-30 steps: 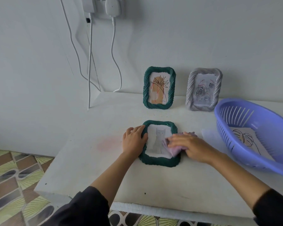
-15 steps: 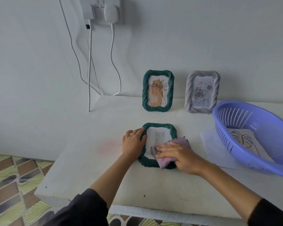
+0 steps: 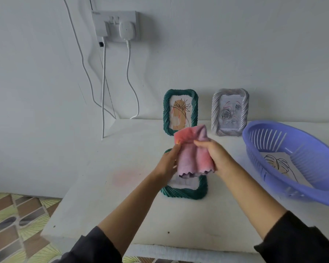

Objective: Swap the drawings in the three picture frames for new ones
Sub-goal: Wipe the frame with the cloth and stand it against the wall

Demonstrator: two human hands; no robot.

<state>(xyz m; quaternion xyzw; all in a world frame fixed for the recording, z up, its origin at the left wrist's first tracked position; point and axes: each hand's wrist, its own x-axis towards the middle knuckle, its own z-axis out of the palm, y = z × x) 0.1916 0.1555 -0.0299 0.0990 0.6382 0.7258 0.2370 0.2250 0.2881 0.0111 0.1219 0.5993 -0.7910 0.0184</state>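
A pink and lilac cloth (image 3: 193,154) hangs in the air between both hands. My left hand (image 3: 168,162) pinches its left edge and my right hand (image 3: 216,155) grips its right side. Below them a green rope-edged frame (image 3: 184,192) lies flat on the white table (image 3: 179,221), mostly hidden by the cloth. A second green frame (image 3: 180,110) with an orange plant drawing leans on the wall. To its right stands a grey frame (image 3: 230,112) with a rose drawing. A leaf drawing (image 3: 277,164) lies in the purple basket (image 3: 296,188).
A wall socket (image 3: 115,25) holds two plugs, and white cables (image 3: 103,88) run down to the table's back left corner. A faint pink stain (image 3: 126,177) marks the table left of the flat frame. Patterned floor tiles (image 3: 13,221) show at lower left.
Both hands have left the flat green frame. The cloth, which was wiping the glass under my right hand, is now lifted and held by both hands above the frame.
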